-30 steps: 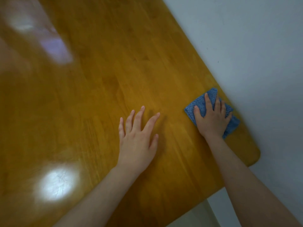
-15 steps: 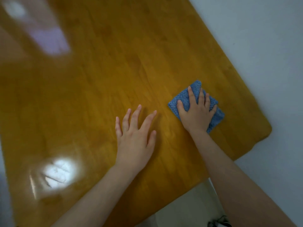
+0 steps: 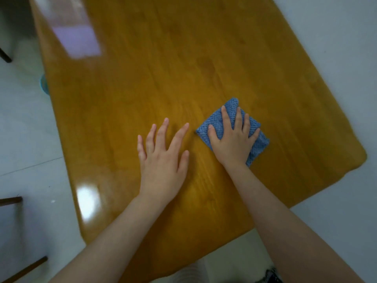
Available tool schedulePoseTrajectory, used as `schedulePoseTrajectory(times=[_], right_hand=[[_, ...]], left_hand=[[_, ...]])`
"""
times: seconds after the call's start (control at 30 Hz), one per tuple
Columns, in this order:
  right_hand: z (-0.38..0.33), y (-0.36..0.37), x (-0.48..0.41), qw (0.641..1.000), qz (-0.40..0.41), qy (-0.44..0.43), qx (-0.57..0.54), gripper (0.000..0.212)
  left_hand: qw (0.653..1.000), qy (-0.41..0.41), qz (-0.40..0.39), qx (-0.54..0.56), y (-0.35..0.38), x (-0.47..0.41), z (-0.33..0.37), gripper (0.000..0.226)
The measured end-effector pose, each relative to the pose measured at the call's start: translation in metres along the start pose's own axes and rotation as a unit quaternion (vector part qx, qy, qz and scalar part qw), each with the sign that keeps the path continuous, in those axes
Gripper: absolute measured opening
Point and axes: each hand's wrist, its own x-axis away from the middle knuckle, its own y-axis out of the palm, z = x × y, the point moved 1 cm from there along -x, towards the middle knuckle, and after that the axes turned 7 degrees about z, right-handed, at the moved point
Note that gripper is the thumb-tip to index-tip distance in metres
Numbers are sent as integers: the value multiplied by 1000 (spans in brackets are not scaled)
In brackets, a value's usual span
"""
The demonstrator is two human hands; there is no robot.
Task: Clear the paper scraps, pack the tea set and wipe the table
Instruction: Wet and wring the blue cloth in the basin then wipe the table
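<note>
A glossy orange-brown wooden table (image 3: 183, 58) fills most of the view, running from the near edge to the far left. Its near right corner is rounded. Pale floor (image 3: 26, 139) shows on both sides of it. A bright patch of reflected light (image 3: 88, 199) sits on the tabletop near the left edge, and a hazy violet reflection (image 3: 79, 41) lies at the far left.

Two bare forearms reach in from the near side. The left hand (image 3: 163, 158) lies flat on the bare wood near the middle of the table, palm down, with its fingers straight and spread and holding nothing. Just to its right, the right hand (image 3: 232, 144) presses palm down on a folded blue knitted cloth (image 3: 231, 104). Its fingers are stretched out flat over the fabric rather than curled round it. The cloth lies on the tabletop right of centre, well in from the right edge, one corner pointing far.

Dark wooden bars (image 3: 10, 201) stand on the floor at the near left. A small teal object (image 3: 43, 84) peeks out beside the table's left edge; what it is cannot be told.
</note>
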Motion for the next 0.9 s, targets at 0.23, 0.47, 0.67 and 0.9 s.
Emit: schedulePoseTrajectory(times=[0.23,0.47,0.67,0.9], right_hand=[[-59,0,45,999,-14,-38,-2,67],[-130,-1,105,993,-16,-111,-27,69],[-186,-3,151,984,-40,-168,-36,70],[-196,-9,214,968,-61,-238,-46,75]], left_hand=[[999,-49,16,9,-37,25,-59,53],[996,-89,30,9,-63,59,-101,55],[990,-125,60,20,-75,76,-129,50],[986,-150,60,28,-83,96,-140,52]])
